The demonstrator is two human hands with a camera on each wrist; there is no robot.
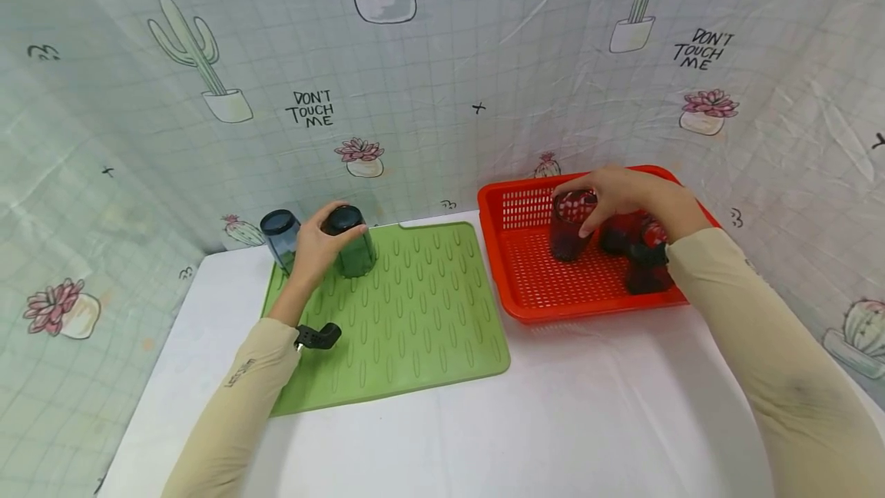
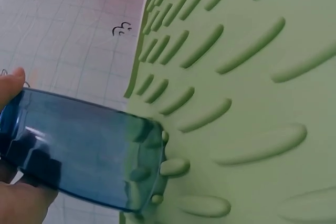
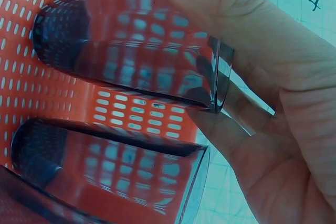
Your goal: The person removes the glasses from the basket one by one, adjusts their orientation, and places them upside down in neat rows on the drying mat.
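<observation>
My left hand grips the upper end of a blue tinted drinking glass, thumb and fingers on opposite sides. In the left wrist view, the lower end of this glass meets the raised ribs of a green drying mat. A second tinted glass stands just left of that hand, at the mat's back corner. Over the red basket, my right hand pinches another tinted glass by its rim. This glass is upright, with its thick dark base toward the basket's floor.
More tinted glasses are in the basket's right part, one glass close beside the held one. A white table lies under mat and basket. Behind them hangs a cactus-print curtain.
</observation>
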